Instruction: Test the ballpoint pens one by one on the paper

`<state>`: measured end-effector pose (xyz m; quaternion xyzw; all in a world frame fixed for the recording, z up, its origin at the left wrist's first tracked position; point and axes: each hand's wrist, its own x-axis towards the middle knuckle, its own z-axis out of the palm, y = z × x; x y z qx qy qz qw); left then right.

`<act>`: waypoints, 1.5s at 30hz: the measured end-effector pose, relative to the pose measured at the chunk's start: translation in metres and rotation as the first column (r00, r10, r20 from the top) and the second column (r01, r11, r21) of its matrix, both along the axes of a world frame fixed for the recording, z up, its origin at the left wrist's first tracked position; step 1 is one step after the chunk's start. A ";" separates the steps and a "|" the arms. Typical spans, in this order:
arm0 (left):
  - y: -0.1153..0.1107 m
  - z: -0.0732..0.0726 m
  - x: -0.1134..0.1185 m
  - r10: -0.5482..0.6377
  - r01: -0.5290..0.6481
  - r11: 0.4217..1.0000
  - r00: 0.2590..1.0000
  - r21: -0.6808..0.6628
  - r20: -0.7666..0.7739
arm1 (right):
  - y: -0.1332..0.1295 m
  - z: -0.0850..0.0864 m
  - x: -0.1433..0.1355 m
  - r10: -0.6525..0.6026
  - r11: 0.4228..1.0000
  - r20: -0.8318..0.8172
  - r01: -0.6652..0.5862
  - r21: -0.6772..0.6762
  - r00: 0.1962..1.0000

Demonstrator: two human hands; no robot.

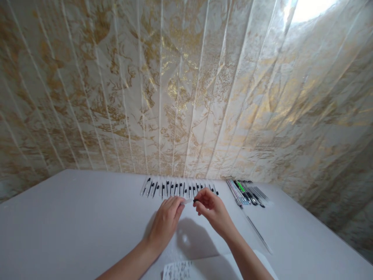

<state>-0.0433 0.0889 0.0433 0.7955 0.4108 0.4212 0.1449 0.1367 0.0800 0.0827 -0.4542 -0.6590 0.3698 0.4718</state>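
Above the white table, my left hand (166, 218) is closed around a translucent plastic piece (187, 202), probably a pen part, whose end pokes out past the fingertips. My right hand (212, 210) pinches a small black piece (195, 200) just to the right of it. A narrow gap seems to lie between the two pieces. Beyond both hands, a row of pen parts (171, 189) runs along the table's back: clear pieces, dark thin sticks and small black bits. My right fingers partly cover the row's right end.
Several pens and dark refills (246, 193) lie side by side at the back right. A single clear pen (258, 230) lies diagonally below them. Paper with handwriting (178, 271) sits at the front edge. A gold-patterned curtain (175, 89) hangs behind the white table (87, 229).
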 end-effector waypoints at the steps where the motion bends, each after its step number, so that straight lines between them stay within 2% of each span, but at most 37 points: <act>1: -0.001 0.001 0.001 -0.011 0.011 1.000 1.000 0.002 -0.011 | -0.001 0.002 0.001 0.015 1.000 -0.017 -0.015 -0.003 1.000; 6: -0.004 0.002 0.004 -0.039 0.040 0.999 0.999 0.013 -0.031 | -0.003 0.011 0.006 0.025 0.999 0.071 -0.027 0.026 0.997; 14: -0.004 0.003 0.003 -0.065 0.066 0.998 0.997 0.006 -0.050 | -0.006 0.010 0.011 0.044 0.998 0.138 -0.048 0.031 0.990; 24: -0.003 0.001 0.002 -0.117 0.114 0.992 0.993 -0.054 -0.036 | -0.012 0.018 0.011 -0.013 0.988 0.376 -0.045 0.146 0.927; 27: -0.002 0.002 0.002 -0.107 0.105 0.994 0.993 -0.037 -0.044 | -0.015 0.019 0.010 -0.024 0.979 0.475 -0.075 0.188 0.880; 30: -0.001 0.001 0.002 -0.094 0.093 0.996 0.994 -0.013 -0.051 | -0.016 0.018 0.007 -0.079 0.971 0.614 -0.079 0.227 0.786; 33: -0.001 0.001 0.001 -0.103 0.103 0.995 0.993 -0.008 -0.057 | -0.015 0.012 0.004 -0.125 0.966 0.717 -0.080 0.245 0.686; 36: -0.001 0.000 0.001 -0.127 0.127 0.992 0.990 -0.005 -0.059 | -0.013 0.001 0.000 -0.175 0.964 0.760 -0.049 0.262 0.626; 38: -0.001 -0.001 0.002 -0.136 0.137 0.991 0.989 -0.003 -0.054 | -0.012 -0.003 -0.001 -0.203 0.969 0.753 0.020 0.245 0.626; 41: -0.001 -0.001 0.003 -0.131 0.131 0.991 0.991 -0.011 -0.035 | -0.012 -0.002 -0.001 -0.192 0.980 0.709 0.094 0.175 0.678; 45: -0.001 -0.001 0.004 -0.112 0.112 0.993 0.994 -0.044 -0.012 | -0.013 0.002 0.002 -0.189 0.977 0.641 0.077 0.199 0.744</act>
